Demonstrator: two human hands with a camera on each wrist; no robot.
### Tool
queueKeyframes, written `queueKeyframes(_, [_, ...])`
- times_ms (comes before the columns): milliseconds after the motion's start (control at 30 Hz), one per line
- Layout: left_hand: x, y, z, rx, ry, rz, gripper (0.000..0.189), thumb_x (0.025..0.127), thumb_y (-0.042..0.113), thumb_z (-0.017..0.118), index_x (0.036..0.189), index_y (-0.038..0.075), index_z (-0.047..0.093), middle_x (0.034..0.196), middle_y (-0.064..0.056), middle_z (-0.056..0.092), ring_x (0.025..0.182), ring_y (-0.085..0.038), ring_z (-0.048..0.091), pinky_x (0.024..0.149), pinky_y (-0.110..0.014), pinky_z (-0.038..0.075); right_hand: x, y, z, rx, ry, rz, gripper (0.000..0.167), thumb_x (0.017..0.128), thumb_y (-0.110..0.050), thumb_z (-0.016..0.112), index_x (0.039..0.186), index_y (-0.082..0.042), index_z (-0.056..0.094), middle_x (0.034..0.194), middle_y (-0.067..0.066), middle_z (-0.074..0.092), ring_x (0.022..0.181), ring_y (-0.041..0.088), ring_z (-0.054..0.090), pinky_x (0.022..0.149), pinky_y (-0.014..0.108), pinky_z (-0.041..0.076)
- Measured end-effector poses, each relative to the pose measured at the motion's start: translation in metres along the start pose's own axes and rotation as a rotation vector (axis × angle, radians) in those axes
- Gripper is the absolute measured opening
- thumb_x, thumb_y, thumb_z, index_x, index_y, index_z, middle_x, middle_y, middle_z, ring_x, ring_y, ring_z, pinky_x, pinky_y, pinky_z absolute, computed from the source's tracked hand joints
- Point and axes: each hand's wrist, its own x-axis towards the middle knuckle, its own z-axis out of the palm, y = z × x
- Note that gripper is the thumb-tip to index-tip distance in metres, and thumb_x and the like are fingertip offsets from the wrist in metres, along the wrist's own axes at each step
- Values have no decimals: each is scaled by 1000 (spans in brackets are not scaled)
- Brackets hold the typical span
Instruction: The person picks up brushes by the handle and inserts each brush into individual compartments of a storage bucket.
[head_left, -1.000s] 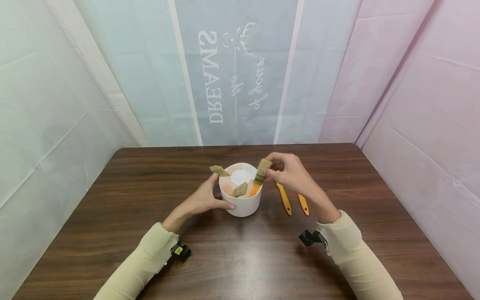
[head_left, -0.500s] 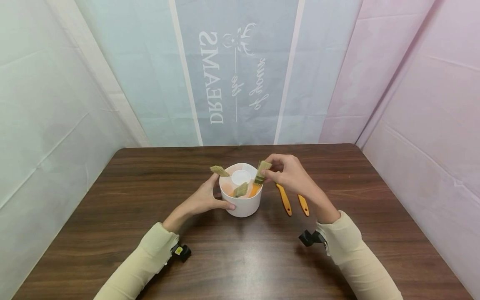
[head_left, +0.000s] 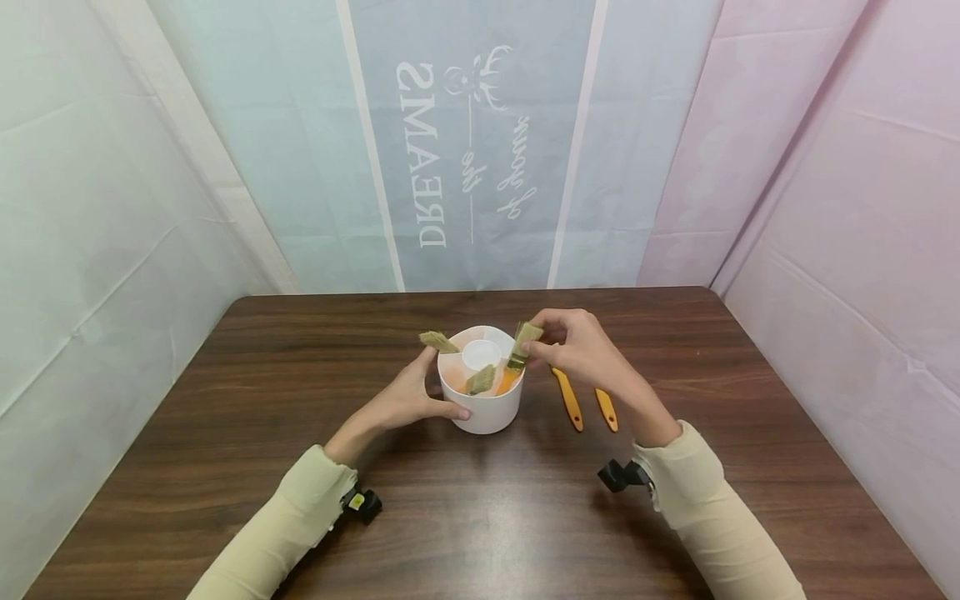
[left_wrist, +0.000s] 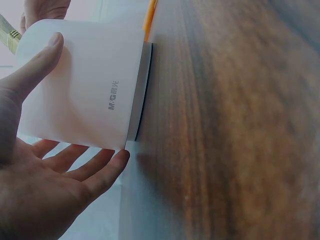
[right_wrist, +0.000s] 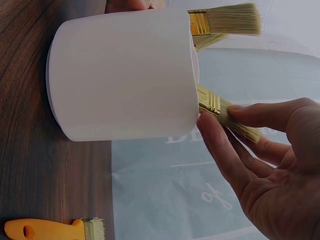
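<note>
The left hand grips the pot, thumb pressed to one side, the other fingers slightly parted opposite. The pot looks stiff, smooth and light, best held round its wall. The right hand pinches the held brush by its bristle end; it should be light, soft there, firmer at the metal band. The divided pot stands on the counter, containing the left brush, the middle brush and the held brush's lower part, bristles out. Right of it lie a loose brush and an orange handle.
</note>
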Motion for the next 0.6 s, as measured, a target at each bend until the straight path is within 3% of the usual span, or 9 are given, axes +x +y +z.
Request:
queueKeyframes(200, [0, -1, 0, 3, 0, 5, 103, 74, 14, 95, 155, 21, 32, 153, -8, 47, 140, -27, 51, 108, -44, 54, 0, 0, -1, 4, -5, 6, 11, 94, -7, 73, 104, -4, 73, 98, 16, 74, 80, 22, 76, 68, 35, 65])
queueKeyframes(600, [-1, -1, 0, 6, -2, -6, 105, 74, 14, 94, 157, 22, 30, 154, -7, 46, 140, -27, 51, 107, -43, 54, -1, 1, -1, -48, -18, 2, 11, 95, -11, 74, 106, -7, 74, 97, 12, 76, 79, 21, 74, 67, 33, 64])
